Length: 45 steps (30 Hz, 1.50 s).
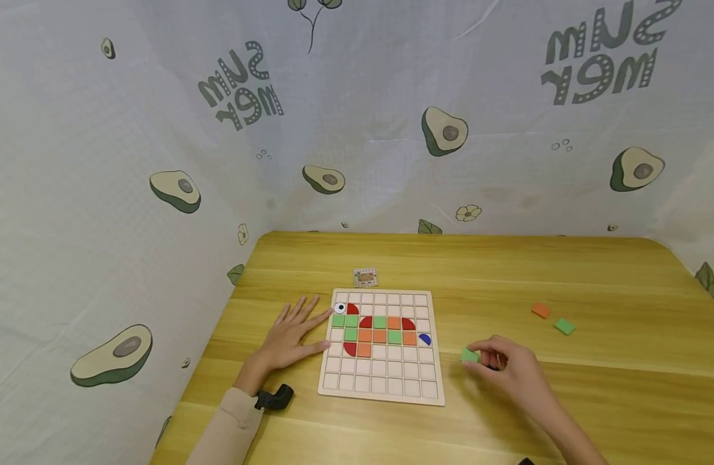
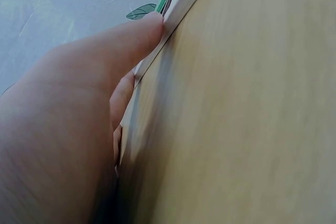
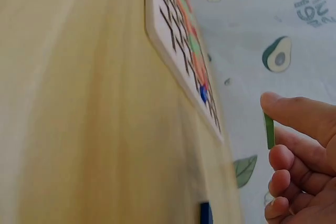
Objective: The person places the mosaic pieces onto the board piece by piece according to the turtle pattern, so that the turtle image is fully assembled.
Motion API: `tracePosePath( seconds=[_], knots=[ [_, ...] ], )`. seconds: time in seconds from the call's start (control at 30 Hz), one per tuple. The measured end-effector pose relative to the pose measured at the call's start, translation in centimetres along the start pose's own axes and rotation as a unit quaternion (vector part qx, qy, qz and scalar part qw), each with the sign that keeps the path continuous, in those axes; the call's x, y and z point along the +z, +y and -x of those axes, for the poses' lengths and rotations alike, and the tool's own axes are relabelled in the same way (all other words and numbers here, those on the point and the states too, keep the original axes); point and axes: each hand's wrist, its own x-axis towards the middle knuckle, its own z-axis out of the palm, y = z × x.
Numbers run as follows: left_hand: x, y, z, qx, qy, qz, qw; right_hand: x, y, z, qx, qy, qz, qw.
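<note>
A wooden grid board [image 1: 378, 385] lies on the table, with green, orange and red pieces, a white eye piece [image 1: 340, 308] and a blue half-round piece [image 1: 424, 339] in its cells. My left hand [image 1: 293, 336] rests flat with fingers spread, its thumb and index fingertip at the board's left edge. To the right of the board, my right hand [image 1: 510, 368] pinches a green square tile [image 3: 269, 130] between thumb and fingers, raised above the table. Beneath that hand lies a dark blue piece [image 3: 206, 213], mostly hidden by the fingers in the head view.
A small printed pattern card [image 1: 365, 278] lies just behind the board. Farther right on the table are an orange tile [image 1: 541, 310] and a green tile [image 1: 564, 326]. A white avocado-print cloth [image 1: 386, 187] hangs behind the table and down its sides.
</note>
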Motion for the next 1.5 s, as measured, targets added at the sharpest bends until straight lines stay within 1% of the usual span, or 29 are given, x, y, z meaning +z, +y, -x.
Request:
tracePosePath(
  seconds=[0.1, 0.27, 0.43, 0.6, 0.8, 0.97, 1.3, 1.5],
  knots=[
    [0.1, -0.1, 0.0, 0.000, 0.001, 0.001, 1.0000, 0.9, -0.6, -1.1, -0.015, -0.010, -0.034, 0.999],
    [0.2, -0.1, 0.0, 0.001, 0.002, 0.000, 1.0000, 2.7, -1.4, -2.9, -0.020, -0.034, -0.084, 0.996],
    [0.0, -0.1, 0.0, 0.001, 0.004, 0.000, 1.0000, 4.7, -2.0, -4.4, -0.017, -0.062, -0.100, 0.993],
    [-0.2, 0.0, -0.1, 0.001, 0.005, 0.001, 1.0000, 6.8, -2.7, -5.4, -0.012, -0.090, -0.111, 0.990],
    [-0.3, 0.1, -0.1, 0.000, 0.002, -0.001, 1.0000, 8.9, -3.6, -5.9, -0.011, -0.127, -0.125, 0.984],
    [-0.3, 0.2, -0.1, -0.001, 0.001, 0.002, 1.0000, 10.1, -4.0, -6.0, -0.009, -0.141, -0.125, 0.982],
    [-0.3, 0.1, -0.1, 0.001, 0.001, -0.002, 1.0000, 11.4, -4.1, -6.0, -0.013, -0.147, -0.105, 0.984],
    [-0.2, 0.1, -0.1, 0.001, 0.001, -0.004, 1.0000, 11.8, -3.9, -6.0, -0.021, -0.149, -0.094, 0.984]
  ],
)
